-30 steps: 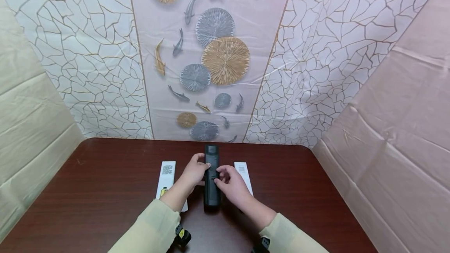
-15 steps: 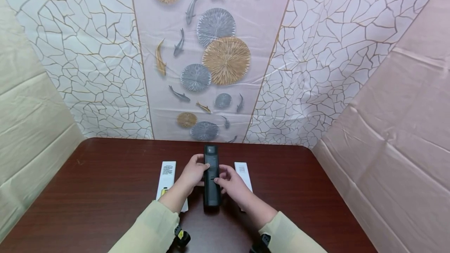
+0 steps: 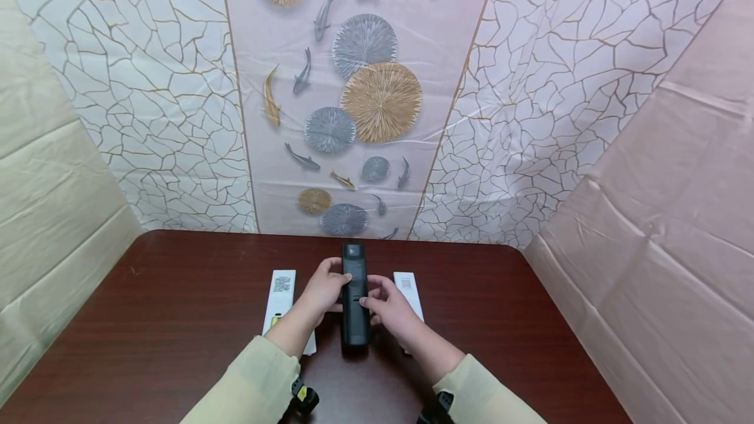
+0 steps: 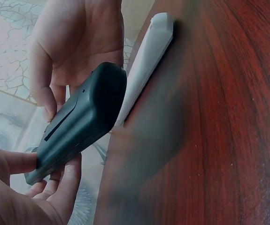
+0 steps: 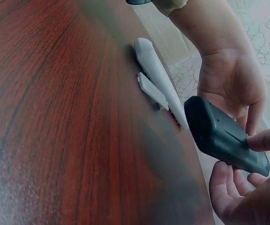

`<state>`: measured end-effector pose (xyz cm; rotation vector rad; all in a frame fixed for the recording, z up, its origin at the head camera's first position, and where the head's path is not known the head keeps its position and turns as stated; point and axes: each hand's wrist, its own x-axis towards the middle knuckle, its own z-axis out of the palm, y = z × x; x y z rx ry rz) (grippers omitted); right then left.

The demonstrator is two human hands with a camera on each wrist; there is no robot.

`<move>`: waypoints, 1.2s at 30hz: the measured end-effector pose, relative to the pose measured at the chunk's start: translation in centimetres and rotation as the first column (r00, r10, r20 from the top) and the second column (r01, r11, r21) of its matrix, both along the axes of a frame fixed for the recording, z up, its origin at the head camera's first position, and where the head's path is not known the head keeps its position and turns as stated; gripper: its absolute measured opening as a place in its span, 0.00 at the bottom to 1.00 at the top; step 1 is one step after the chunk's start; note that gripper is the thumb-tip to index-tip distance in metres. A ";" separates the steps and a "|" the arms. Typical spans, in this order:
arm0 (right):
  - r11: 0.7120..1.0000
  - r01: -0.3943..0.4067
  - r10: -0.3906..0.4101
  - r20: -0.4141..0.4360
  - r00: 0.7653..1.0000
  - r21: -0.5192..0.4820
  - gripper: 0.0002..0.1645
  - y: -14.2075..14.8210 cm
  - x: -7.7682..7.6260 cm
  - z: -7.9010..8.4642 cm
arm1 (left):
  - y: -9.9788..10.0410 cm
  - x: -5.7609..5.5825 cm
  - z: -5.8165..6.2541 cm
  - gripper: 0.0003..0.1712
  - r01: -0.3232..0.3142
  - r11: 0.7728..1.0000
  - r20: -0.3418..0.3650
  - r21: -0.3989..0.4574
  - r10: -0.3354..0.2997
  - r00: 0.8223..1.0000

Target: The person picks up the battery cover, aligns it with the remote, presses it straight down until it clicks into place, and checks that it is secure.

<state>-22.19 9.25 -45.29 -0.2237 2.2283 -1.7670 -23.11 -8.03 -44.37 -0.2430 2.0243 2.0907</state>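
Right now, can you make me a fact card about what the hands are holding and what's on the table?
Held thing: black remote, raised off the table
Left hand: gripping it, thumb on top
Right hand: holding the opposite side, thumb on top
On the left: white remote with a yellow patch
Beside that: small flat white piece
On the right: another white remote, partly hidden
Table color: dark reddish brown

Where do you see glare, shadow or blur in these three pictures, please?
Head view: soft light, faint sheen on the table between the sleeves; left wrist view: a blurred dark patch, perhaps shadow or reflection, right of the black device; right wrist view: a similar dark patch, plus pale glare at lower left.
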 end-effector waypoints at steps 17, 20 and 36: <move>1.000 0.006 -0.006 0.008 1.000 0.004 0.32 0.1 -0.1 -0.2 | 0.0 0.0 0.0 0.29 -0.009 1.000 0.011 0.016 0.009 1.000; 1.000 0.007 -0.007 0.008 1.000 -0.006 0.31 0.2 0.2 -0.3 | 0.0 0.1 -0.1 0.30 -0.004 1.000 0.010 0.009 0.003 1.000; 0.999 0.036 -0.037 -0.027 0.999 -0.025 0.22 1.3 1.0 -0.7 | 0.0 0.0 -1.3 0.30 -0.002 0.999 0.037 -0.035 0.003 0.999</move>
